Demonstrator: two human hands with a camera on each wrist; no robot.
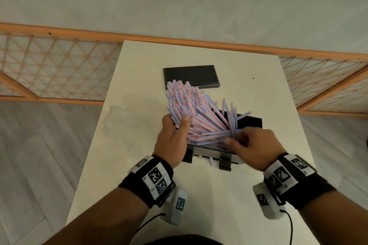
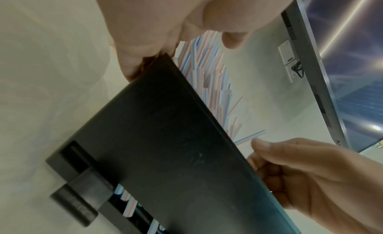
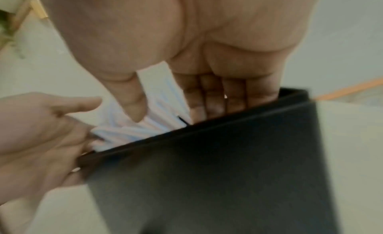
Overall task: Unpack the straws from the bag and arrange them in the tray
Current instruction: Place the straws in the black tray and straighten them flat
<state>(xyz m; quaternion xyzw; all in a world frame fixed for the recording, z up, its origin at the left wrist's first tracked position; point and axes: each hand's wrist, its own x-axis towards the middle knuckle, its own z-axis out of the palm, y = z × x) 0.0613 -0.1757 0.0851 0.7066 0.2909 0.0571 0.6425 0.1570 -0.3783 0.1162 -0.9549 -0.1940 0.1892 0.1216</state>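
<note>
Straws going into the tray, mid-arrangement

The straws, too many to count, fan out of one black tray under both grips: left hand curls round the bundle, right hand pinches loose ones. Next they likely need levelling. One black lid lies beyond on the table.

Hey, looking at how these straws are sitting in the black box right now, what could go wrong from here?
1. The straws fan out high over the black dispenser box; loose ones on the right lean past its rim and may spill onto the table.
2. The left hand props the tall bundle; letting go could collapse it sideways.
3. One straw already pokes out at the box's front, so more may slip through.
4. The right hand, blurred, could bend straws.
</note>
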